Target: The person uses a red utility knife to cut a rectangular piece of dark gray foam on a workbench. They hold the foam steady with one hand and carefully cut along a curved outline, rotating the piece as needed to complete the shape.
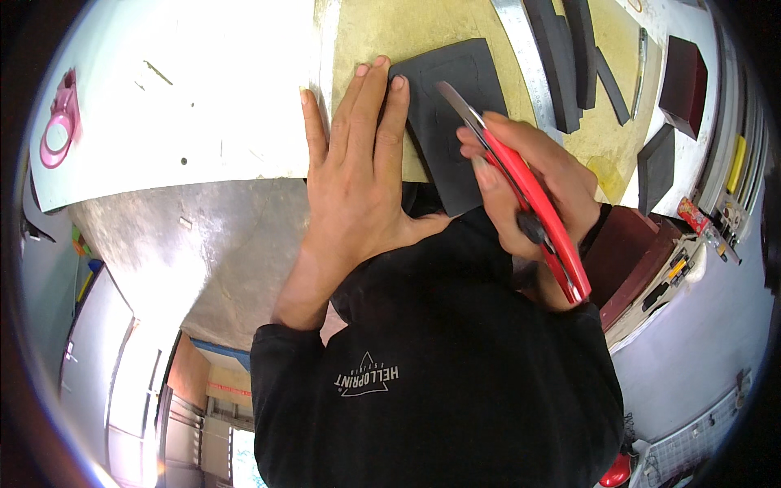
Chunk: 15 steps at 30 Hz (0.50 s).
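A dark grey sheet that looks like foam (443, 154), with faint outlines marked on its face, lies on a yellowish board (358, 32) at the near edge of the table. Spread flat along the sheet's left side, my left hand (354, 167) has its fingers apart and its thumb by the near corner. My right hand (561, 167) is closed around a red utility knife (533, 183). Its blade is out and points over the middle of the sheet; whether the tip touches the surface, I cannot tell.
Right of the sheet lie a metal ruler (523, 53), several dark strips (553, 69), a dark red block (682, 85) and another dark piece (656, 169). A pink tape dispenser (59, 130) sits at the table's far left. Long bars (736, 154) line the right side.
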{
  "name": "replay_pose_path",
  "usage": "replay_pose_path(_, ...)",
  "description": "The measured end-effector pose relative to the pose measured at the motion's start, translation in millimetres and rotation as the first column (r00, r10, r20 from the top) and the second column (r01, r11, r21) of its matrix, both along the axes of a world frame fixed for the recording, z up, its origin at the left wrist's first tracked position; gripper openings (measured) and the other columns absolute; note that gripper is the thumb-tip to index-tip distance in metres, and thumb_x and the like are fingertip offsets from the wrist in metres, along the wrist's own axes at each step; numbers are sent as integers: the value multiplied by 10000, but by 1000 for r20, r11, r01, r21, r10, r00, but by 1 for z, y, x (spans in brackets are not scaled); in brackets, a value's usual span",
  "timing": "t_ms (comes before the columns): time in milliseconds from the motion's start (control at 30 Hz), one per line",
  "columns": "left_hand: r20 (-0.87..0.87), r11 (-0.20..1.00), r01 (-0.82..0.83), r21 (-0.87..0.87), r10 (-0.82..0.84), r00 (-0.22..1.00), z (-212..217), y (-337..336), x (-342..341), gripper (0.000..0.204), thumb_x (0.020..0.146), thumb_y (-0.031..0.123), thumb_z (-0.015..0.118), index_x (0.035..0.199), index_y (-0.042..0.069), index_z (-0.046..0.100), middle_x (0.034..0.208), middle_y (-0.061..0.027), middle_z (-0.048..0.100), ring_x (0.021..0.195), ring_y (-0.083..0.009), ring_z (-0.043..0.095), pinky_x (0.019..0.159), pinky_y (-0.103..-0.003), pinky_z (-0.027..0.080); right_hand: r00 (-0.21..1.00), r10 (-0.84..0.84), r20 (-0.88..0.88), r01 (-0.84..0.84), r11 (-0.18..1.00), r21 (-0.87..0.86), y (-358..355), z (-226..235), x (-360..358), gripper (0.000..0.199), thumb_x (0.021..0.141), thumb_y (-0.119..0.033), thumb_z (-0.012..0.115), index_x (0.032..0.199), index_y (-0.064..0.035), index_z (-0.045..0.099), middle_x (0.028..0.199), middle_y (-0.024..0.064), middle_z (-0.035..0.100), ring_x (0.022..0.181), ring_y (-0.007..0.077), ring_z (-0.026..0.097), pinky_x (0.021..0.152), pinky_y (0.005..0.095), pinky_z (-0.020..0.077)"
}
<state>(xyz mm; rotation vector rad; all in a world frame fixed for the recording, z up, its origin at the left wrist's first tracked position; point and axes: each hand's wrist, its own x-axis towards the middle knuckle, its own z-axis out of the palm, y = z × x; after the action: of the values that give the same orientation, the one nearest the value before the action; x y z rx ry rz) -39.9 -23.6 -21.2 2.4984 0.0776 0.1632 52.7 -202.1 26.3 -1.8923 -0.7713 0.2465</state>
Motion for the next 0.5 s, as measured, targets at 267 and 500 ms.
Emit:
replay_pose_path(267, 70, 998, -53, -18, 55, 996, -6, -5, 1, 1253, 493, 486, 927, 1527, -22, 432, 1630, -218, 376, 1511, -376, 384, 1249, -659, 118, 990, -140, -25, 140, 990, -18, 19, -13, -15, 369, 988, -48, 676, 1314, 78, 560, 1093, 250, 750, 968, 239, 762, 878, 340, 602)
replay_pose_path(500, 89, 994, -108, 24, 105, 990, -10, -14, 1, 1274, 455, 469, 939, 1514, -35, 442, 1612, -225, 403, 1499, -383, 402, 1246, -658, 126, 974, -184, 131, 188, 982, -15, 28, -22, -21, 368, 968, -60, 713, 1286, 81, 590, 1035, 241, 763, 933, 237, 775, 841, 327, 612)
